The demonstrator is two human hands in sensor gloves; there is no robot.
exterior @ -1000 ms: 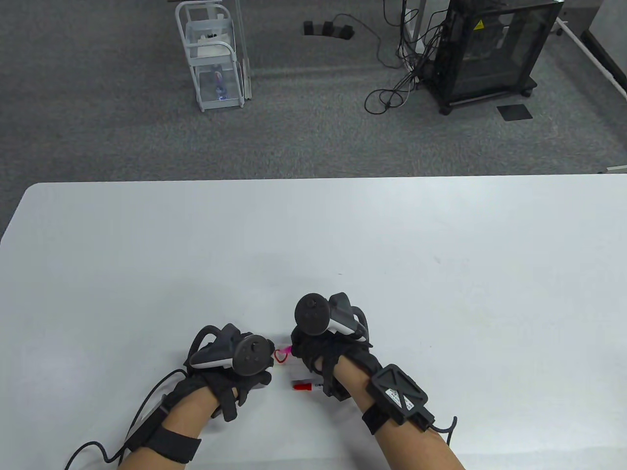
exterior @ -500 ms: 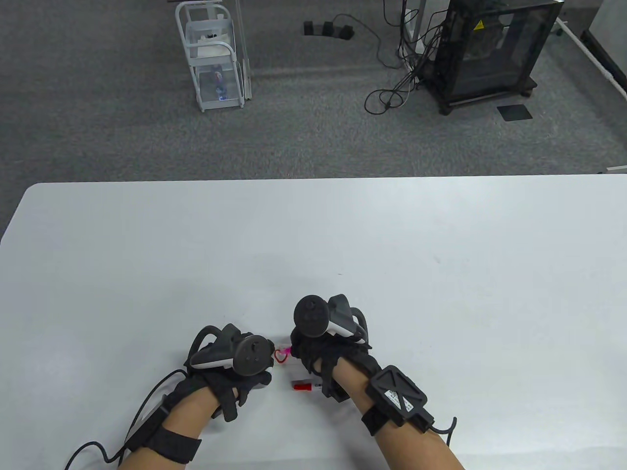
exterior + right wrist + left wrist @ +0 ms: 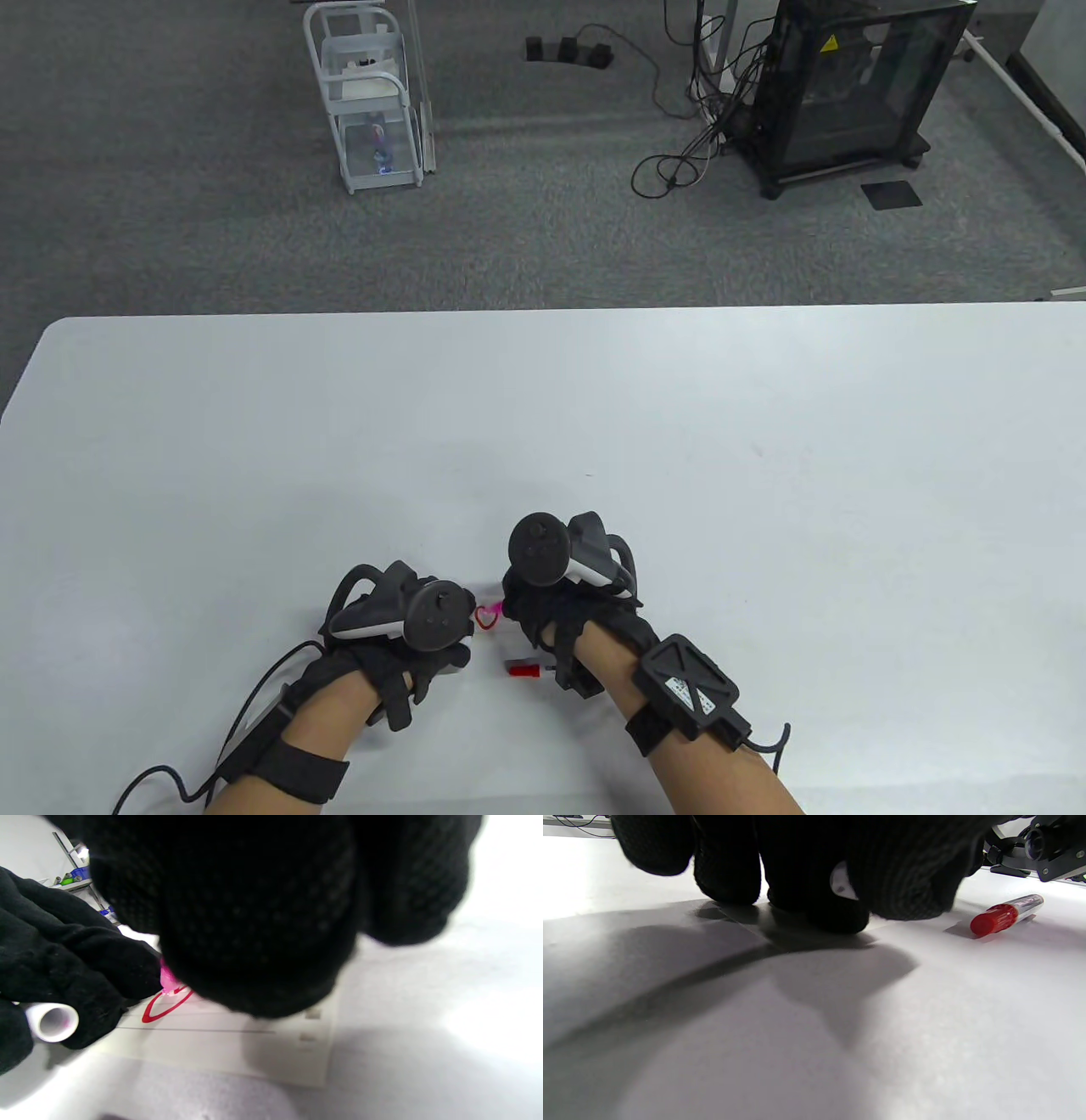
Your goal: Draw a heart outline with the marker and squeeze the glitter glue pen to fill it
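A small red heart outline (image 3: 486, 618) is drawn on a white lined card (image 3: 237, 1043) near the table's front edge. My right hand (image 3: 533, 608) grips a pink glitter glue pen (image 3: 497, 608). The pen's tip (image 3: 168, 982) touches the top of the heart outline (image 3: 166, 1006). Just left of the heart, my left hand (image 3: 437, 654) rests on the card with curled fingers (image 3: 835, 914) and holds a white cap (image 3: 52, 1021). The red-capped marker (image 3: 526, 670) lies on the table under my right wrist and also shows in the left wrist view (image 3: 1003, 914).
The white table (image 3: 764, 475) stretches wide beyond and to both sides of the hands. Past its far edge, on the grey carpet, stand a white wire trolley (image 3: 369, 93), a black cabinet (image 3: 848, 85) and loose cables (image 3: 687, 127).
Hardly anything differs. The right hand has shifted a touch over the heart with the pen; the left hand and the marker stay put.
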